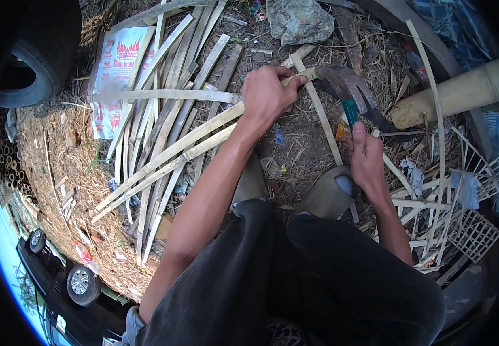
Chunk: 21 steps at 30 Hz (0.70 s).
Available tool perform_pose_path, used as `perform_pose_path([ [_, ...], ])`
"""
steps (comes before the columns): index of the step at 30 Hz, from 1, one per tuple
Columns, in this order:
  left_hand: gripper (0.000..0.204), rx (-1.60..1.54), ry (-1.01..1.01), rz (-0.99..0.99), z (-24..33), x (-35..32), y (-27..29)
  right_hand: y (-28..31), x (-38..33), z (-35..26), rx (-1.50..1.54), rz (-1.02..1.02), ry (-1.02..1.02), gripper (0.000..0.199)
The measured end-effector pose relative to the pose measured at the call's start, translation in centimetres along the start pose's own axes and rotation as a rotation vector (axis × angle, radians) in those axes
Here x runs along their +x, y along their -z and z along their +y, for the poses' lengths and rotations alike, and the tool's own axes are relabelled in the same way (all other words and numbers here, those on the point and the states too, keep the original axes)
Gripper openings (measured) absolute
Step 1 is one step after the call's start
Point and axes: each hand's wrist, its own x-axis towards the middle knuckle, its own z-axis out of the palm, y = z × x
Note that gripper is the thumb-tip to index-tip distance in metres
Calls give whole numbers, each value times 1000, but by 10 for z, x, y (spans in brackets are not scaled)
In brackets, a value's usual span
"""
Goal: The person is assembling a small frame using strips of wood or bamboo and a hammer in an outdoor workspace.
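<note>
My left hand (267, 95) is closed around a long pale bamboo strip (206, 129), thumb near its far right end. The strip slants down to the left beside a second strip (206, 145); whether both are in the hand or joined under it cannot be seen. My right hand (366, 155) grips the green handle (350, 111) of a bladed tool. Its blade is hard to tell from a dark, curved, worn piece (347, 85) that touches the strip's end. Another bamboo strip (321, 109) runs between my hands toward my right foot.
Many cut bamboo strips (171, 86) lie piled on the left by a printed sheet (123, 63). A grey rock (300, 20) sits ahead. At right are a thick bamboo pole (457, 92) and a lattice piece (474, 235). Tyres (22, 75) and a dark vehicle (59, 288) stand left.
</note>
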Motion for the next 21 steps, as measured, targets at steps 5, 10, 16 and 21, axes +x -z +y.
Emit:
perform_pose_path([
  [5,45,8,14,-1,-1,-2,2,-2,2,-18,-62,43,154,70],
  [10,45,-23,-14,11,-2,-1,1,3,5,-7,5,37,54,72],
  [16,45,33,-11,32,-6,-3,-2,2,3,-17,-34,6,28,74],
  [21,45,45,5,3,0,-1,-2,2,-3,-7,16,-14,96,71],
])
